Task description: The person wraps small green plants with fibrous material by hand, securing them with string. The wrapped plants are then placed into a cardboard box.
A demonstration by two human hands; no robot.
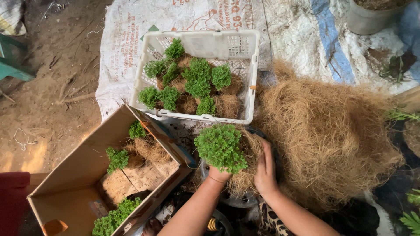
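Sacking (pixel 131 39) over dirt floor (pixel 57 65) bears white crate (pixel 251 74), coir pile (pixel 332 131).

Bare dirt floor (pixel 57 65), white woven sacks (pixel 131 43) spread over it, green furniture edge (pixel 11 65) at left.

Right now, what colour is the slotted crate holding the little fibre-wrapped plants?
White; the crate shows best in the head view.

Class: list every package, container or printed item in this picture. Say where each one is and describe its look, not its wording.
White plastic crate: top centre, rectangular, latticed walls, filled with green plants in brown fibre.
Cardboard box: lower left, brown, open, with a few plants.
Printed sack: spread flat beneath the crate, white with red lettering.
Bucket: top right, round, grey-white.
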